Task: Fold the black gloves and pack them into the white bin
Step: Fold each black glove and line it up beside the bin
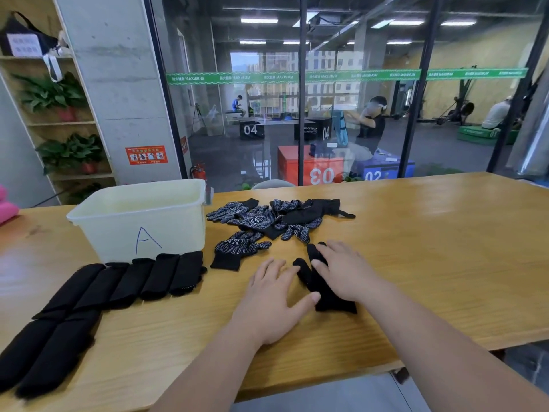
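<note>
A black glove (322, 288) lies flat on the wooden table (430, 248) between my hands. My right hand (346, 270) rests on it with straight fingers over the glove's fingers. My left hand (274, 298) lies flat on the table just left of it, thumb touching the glove's cuff end. Behind them is a loose pile of dotted black gloves (276, 218), with one single glove (239, 249) nearer. The white bin (142, 221), marked "A", stands at the left. Several folded black gloves (118, 285) lie in a row in front of the bin.
A pink object (6, 208) sits at the table's far left edge. Shelves with potted plants (62, 108) stand behind the bin. A glass wall (326, 93) runs along the table's back edge. The table's near edge is close to my forearms.
</note>
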